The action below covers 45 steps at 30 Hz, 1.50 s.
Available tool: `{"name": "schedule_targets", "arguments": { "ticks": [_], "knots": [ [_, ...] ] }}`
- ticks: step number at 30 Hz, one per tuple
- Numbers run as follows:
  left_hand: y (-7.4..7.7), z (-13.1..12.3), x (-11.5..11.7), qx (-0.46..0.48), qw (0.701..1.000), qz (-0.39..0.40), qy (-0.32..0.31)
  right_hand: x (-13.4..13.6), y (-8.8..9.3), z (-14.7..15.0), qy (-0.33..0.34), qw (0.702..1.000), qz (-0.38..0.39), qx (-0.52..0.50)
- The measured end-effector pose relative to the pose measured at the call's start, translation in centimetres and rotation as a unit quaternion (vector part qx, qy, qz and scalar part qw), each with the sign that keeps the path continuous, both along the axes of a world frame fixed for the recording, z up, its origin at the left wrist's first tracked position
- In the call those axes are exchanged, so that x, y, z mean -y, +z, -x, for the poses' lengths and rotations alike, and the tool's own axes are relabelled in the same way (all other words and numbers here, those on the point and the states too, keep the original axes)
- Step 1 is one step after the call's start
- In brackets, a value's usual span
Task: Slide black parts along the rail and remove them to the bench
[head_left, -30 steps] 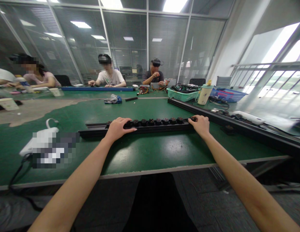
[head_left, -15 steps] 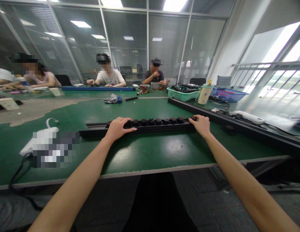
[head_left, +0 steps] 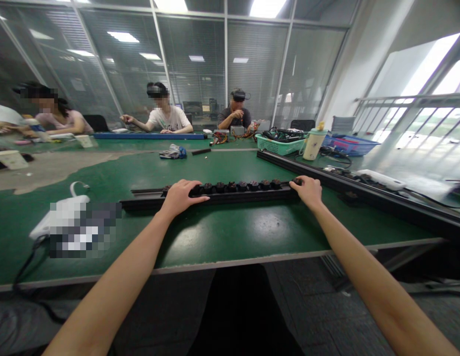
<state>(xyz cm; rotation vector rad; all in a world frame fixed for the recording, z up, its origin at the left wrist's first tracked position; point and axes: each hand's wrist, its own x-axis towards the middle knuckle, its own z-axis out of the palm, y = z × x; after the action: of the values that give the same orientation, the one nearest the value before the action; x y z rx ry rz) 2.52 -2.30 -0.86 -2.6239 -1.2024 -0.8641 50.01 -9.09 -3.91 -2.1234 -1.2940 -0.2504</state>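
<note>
A long black rail (head_left: 248, 196) lies crosswise on the green table in front of me. Along its top runs a row of several small black socket-like modules (head_left: 253, 186). My left hand (head_left: 181, 197) is wrapped over the rail's left part, thumb along the near side and fingers over the back. At the right end, my right hand (head_left: 307, 191) grips the rail, thumb and fingers around the last module. Both palms hide the parts beneath them. The rail's bare left end sticks out past my left hand.
A second, longer black rail (head_left: 363, 190) slants along the right side. At left sit a white power adapter (head_left: 61, 215) and a blurred-out dark object (head_left: 85, 230). A green basket (head_left: 280, 144), a cup (head_left: 314, 144) and a glove (head_left: 173, 152) stand farther back. Several people sit opposite.
My hands and the rail stay in the same place. Across the table, a co-worker's hand has lifted and moved to the left.
</note>
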Motion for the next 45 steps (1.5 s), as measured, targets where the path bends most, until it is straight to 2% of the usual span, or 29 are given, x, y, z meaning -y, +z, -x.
{"name": "schedule_targets", "arguments": {
  "ticks": [31,45],
  "knots": [
    [0.06,-0.01,0.11,-0.003,1.000,0.002,0.007,0.23,0.25,-0.49,-0.026,0.999,0.017,0.027],
    [-0.18,0.08,-0.11,0.000,1.000,-0.005,0.004,0.81,0.97,-0.22,-0.036,0.998,0.039,0.029]
  ]
}}
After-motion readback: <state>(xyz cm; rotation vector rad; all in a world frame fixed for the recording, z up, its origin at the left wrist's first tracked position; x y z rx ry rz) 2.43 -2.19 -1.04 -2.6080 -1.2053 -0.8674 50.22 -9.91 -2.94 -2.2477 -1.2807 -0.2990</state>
